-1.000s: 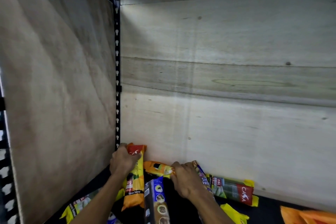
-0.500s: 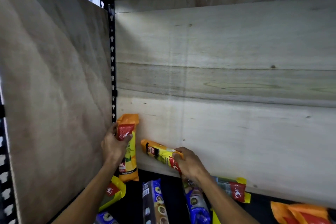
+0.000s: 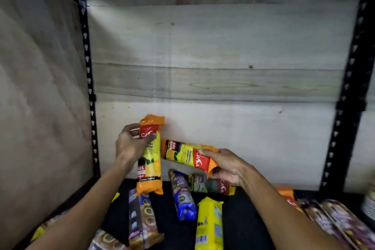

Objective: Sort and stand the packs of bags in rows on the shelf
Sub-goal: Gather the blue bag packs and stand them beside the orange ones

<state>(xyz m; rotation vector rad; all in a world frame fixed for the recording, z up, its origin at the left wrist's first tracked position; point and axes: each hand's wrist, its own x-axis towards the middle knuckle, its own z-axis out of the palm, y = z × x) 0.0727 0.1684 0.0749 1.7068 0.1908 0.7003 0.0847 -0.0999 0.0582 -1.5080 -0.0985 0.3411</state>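
My left hand (image 3: 132,144) grips an orange and yellow pack of bags (image 3: 150,166) near its red top label and holds it upright above the dark shelf floor (image 3: 243,227), close to the back board. My right hand (image 3: 225,165) holds a second orange and yellow pack (image 3: 183,153) by its red end, tilted almost level, its far end pointing left toward the first pack. Below them lie a blue pack (image 3: 181,195), a yellow pack (image 3: 209,223), a dark green and red pack (image 3: 213,185) and a multicoloured pack (image 3: 142,217).
A plywood side panel (image 3: 40,97) closes the left, a pale wooden back board (image 3: 213,57) the rear. Black perforated uprights (image 3: 89,87) stand left and right (image 3: 345,95). Purple patterned packs (image 3: 334,223) and an orange pack (image 3: 286,194) lie at the right.
Both hands lifted their orange and yellow packs off the shelf floor. The view pulled back and shifted right, so the right upright and more loose packs show.
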